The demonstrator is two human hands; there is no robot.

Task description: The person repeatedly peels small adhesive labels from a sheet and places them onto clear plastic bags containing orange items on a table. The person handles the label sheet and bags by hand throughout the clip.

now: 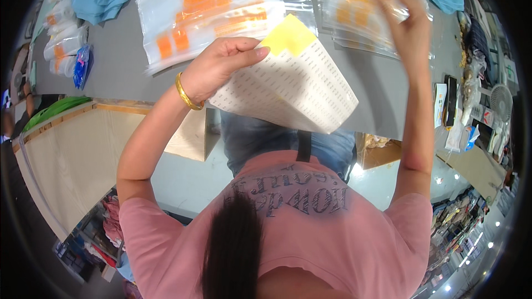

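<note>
- In the head view, the left grip [230, 65] was clamped on a sheet of small labels [313, 80], thumb on top beside the yellow patch at its far end.
- The sheet hung in the air, bowed, its near part out past the near edge of the bench [111, 80]; with one hand pinching one side, it could have sagged, creased or slipped towards the lap.
- The right grip [410, 27] was over the clear bags on the right [354, 14], fingers curled and blurred; whether they were together, or on anything, I could not tell.
- Those bags lay loosely stacked, so a quick brush of the fingers might have skewed them or pressed something down crooked.
- The clear bags on the left [205, 19] lay just beyond the left grip; a dropped wrist could have nudged them, their film looking slippery.
</note>
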